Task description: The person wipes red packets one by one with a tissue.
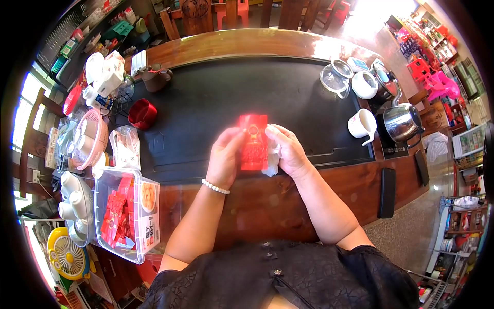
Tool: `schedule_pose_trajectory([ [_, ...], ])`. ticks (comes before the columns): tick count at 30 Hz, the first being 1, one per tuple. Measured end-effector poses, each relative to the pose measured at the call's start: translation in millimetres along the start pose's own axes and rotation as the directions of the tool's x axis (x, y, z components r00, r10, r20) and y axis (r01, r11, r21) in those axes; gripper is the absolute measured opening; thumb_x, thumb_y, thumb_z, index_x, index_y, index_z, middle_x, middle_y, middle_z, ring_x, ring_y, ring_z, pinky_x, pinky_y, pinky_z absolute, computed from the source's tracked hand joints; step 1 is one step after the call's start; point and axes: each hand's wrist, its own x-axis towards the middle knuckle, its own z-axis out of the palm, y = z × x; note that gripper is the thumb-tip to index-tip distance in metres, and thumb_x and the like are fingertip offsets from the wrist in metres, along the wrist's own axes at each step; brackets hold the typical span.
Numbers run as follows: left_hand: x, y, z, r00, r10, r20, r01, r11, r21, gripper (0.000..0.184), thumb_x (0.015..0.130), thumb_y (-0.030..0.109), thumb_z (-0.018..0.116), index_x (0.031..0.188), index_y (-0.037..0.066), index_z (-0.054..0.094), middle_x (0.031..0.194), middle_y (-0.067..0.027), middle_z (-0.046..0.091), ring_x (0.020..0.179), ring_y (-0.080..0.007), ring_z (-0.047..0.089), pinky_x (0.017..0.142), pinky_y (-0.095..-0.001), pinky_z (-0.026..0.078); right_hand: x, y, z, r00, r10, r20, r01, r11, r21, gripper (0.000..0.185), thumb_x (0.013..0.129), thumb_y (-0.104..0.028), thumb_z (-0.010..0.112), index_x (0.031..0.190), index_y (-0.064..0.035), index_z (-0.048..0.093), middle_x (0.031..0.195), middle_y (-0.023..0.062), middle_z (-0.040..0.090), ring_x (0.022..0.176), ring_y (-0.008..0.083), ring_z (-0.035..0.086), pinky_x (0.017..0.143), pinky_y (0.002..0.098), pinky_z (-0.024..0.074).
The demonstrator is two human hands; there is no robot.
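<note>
A small red foil packet [253,147] with a gold round emblem stands upright over the black tray's near side. My left hand [225,152], with a white bead bracelet at the wrist, pinches its left edge. On the opposite side, my right hand [289,149] is closed with thumb and fingers at the packet's upper right edge. A crumpled white tissue [272,160] shows beneath the right fingers, beside the packet. To the left, a clear plastic box [135,247] holds several similar red packets [116,216].
The black tea tray [231,82] is set into a wooden table [288,206]. At right are a white mug [362,125], a steel kettle [404,123], a glass pot [335,77] and a black phone-like slab [387,193]. A red bowl [142,114] and pink basket [91,138] stand left.
</note>
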Motion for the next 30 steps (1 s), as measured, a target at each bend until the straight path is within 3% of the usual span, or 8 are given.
schedule_pose_trajectory([
  [10,1,-2,-2,1.0,0.005,-0.009,-0.005,1.0,0.03,0.012,0.098,0.01,0.064,0.108,0.004,0.068,0.104,-0.0033,0.07,0.095,-0.0105,0.063,0.087,-0.027,0.051,0,1,-1,1.0,0.006,-0.006,-0.006,1.0,0.023,0.02,0.1,-0.019,0.06,0.109,-0.0036,0.068,0.097,0.0018,0.07,0.083,0.0073,0.063,0.071,0.0229,0.0484],
  [13,2,-3,-3,1.0,0.005,-0.01,-0.004,0.999,0.039,0.012,0.098,0.01,0.064,0.108,0.004,0.068,0.103,-0.0027,0.07,0.093,-0.0099,0.063,0.086,-0.0264,0.05,3,3,-11,0.998,0.017,0.062,-0.021,0.998,0.059,0.019,0.099,-0.018,0.063,0.111,-0.0049,0.069,0.104,0.0042,0.072,0.091,0.0122,0.068,0.082,0.0288,0.0546],
  [22,1,-2,-2,1.0,0.01,-0.01,-0.009,0.998,0.055,0.012,0.098,0.011,0.064,0.108,0.004,0.068,0.101,-0.001,0.07,0.089,-0.0077,0.061,0.082,-0.0246,0.049,3,3,-9,0.999,0.014,0.045,-0.016,0.998,0.058,0.022,0.099,-0.017,0.063,0.115,-0.0039,0.068,0.107,0.0051,0.072,0.095,0.0134,0.068,0.085,0.03,0.0546],
  [25,2,-3,-2,1.0,0.009,-0.019,-0.008,0.999,0.053,0.012,0.098,0.011,0.065,0.108,0.005,0.068,0.1,-0.0007,0.07,0.087,-0.0073,0.06,0.08,-0.0242,0.049,0,0,1,1.0,0.001,-0.025,-0.001,1.0,0.018,0.021,0.1,-0.02,0.06,0.11,-0.0039,0.068,0.097,0.0018,0.07,0.083,0.0071,0.063,0.072,0.023,0.0487],
  [30,2,-3,-2,1.0,0.009,-0.019,-0.008,0.998,0.056,0.012,0.098,0.011,0.065,0.108,0.005,0.068,0.1,-0.0004,0.07,0.086,-0.0071,0.06,0.079,-0.0239,0.049,-1,-1,3,1.0,-0.002,-0.031,0.002,1.0,0.023,0.02,0.1,-0.019,0.06,0.111,-0.0042,0.068,0.098,0.0023,0.07,0.084,0.0077,0.064,0.073,0.0237,0.0494],
])
